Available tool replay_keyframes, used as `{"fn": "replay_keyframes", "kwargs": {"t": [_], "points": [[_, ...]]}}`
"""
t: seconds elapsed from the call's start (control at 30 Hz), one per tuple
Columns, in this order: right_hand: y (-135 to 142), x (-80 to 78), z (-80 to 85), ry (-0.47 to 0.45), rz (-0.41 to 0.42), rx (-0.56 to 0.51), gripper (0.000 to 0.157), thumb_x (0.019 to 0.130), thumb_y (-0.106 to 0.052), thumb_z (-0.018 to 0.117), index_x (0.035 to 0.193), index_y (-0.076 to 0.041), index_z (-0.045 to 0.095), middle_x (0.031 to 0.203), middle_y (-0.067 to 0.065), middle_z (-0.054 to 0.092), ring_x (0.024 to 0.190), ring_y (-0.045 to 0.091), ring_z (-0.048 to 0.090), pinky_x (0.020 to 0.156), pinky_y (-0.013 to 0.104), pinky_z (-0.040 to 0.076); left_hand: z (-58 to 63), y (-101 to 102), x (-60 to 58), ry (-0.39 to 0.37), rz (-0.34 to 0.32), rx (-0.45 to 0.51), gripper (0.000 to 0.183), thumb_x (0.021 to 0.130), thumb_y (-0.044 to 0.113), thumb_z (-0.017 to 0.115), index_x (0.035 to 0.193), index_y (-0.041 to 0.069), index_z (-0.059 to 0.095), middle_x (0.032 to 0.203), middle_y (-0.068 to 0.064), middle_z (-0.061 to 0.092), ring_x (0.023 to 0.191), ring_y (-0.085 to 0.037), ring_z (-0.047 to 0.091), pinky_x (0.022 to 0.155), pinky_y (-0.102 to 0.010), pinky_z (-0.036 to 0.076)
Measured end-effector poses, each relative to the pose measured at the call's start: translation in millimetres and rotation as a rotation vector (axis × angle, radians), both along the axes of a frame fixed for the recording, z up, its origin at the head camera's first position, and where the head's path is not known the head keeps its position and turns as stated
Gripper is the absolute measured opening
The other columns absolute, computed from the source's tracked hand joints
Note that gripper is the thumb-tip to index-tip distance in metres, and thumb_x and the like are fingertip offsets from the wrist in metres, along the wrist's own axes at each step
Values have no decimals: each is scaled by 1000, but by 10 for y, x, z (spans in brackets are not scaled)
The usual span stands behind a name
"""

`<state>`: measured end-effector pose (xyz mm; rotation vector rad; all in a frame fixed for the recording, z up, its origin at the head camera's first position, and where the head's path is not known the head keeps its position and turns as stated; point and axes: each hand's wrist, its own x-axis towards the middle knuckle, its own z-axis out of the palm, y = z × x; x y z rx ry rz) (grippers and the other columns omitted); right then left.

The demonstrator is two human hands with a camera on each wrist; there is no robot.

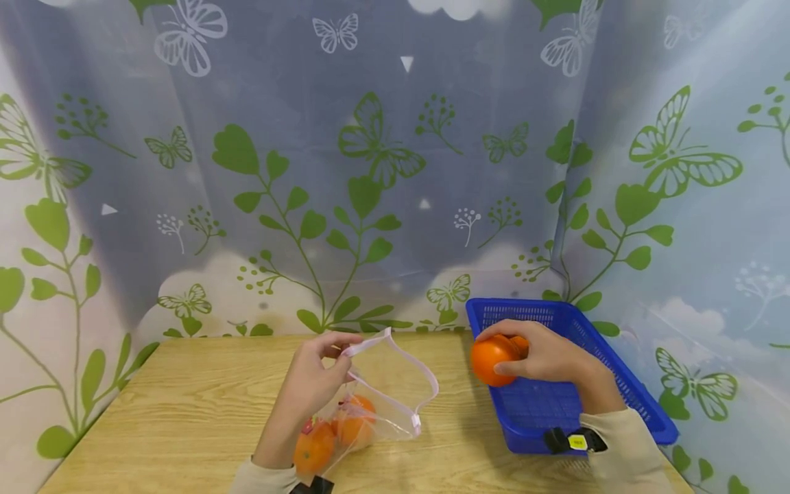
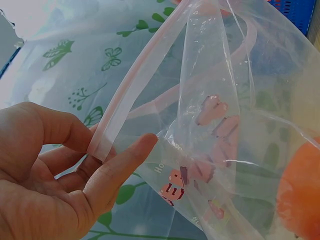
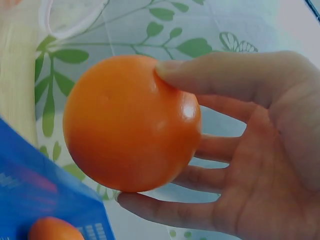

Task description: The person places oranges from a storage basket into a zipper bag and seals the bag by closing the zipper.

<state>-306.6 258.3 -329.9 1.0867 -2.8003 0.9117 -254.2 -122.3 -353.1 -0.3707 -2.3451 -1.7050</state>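
Observation:
My left hand (image 1: 315, 377) pinches the pink-edged rim of a clear zip bag (image 2: 210, 135) between thumb and fingers. The bag's mouth gapes to the right, with a white slider at its lower corner. Two oranges (image 1: 356, 420) sit low in the bag by the tabletop, seen through the printed plastic. Over the left side of the blue basket (image 1: 537, 412), my right hand (image 1: 543, 353) grips another orange (image 3: 130, 125), thumb on one side and fingers round the other. One more orange (image 3: 55, 231) shows inside the basket, mostly hidden by the hand in the head view.
The wooden table (image 1: 216, 398) ends at a patterned curtain (image 1: 382, 274) at the back, and more of this cloth hangs at both sides. The basket stands at the right, close to the cloth. Dark straps circle both wrists.

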Motion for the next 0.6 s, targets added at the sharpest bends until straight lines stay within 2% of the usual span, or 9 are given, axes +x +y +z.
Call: {"fn": "replay_keyframes", "kwargs": {"t": [0.23,0.43,0.6], "points": [[-166,121,-54,-80,90,-56,39,93,-17,74,131,-16,64,130,16,63,104,24,63,84,33,59,-3,-3,-5,2,9,-1,30,96,-6,57,119,3,74,114,-18,66,86,-23,66,70,-32,67],[-319,179,-95,-55,159,-49,38,95,-22,73,132,-17,64,128,8,69,105,15,64,90,30,58,-3,-5,0,4,14,-5,30,96,-5,58,119,4,74,115,-18,65,88,-22,66,70,-32,67],[-430,203,-181,-112,204,-56,38,96,-24,72,133,-14,64,129,9,69,105,10,64,84,29,61,-3,-1,-3,0,12,-2,30,96,-5,58,119,5,74,115,-18,66,88,-21,66,72,-33,67]]}}
